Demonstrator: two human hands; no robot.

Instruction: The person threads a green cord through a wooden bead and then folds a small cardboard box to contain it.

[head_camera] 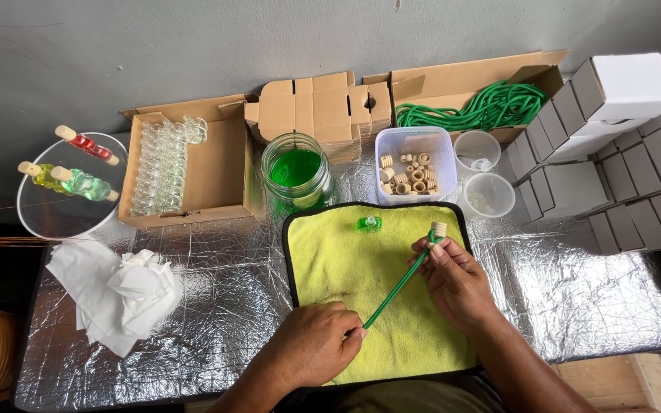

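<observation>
My left hand (311, 344) pinches the lower end of a green cord (399, 283) over a yellow cloth mat (346, 260). My right hand (453, 279) holds the cord's upper end, where a small wooden cap (438, 229) sits on it. A small bottle of green liquid (369, 223) stands on the mat just beyond both hands.
A jar of green liquid (297, 177), a tub of wooden caps (415, 167), two plastic cups (477, 149), a box of empty glass bottles (164, 164), a coil of green cord in a carton (476, 105), stacked white boxes (613, 122), a bowl of filled bottles (66, 180) and crumpled tissue (120, 294) surround the mat.
</observation>
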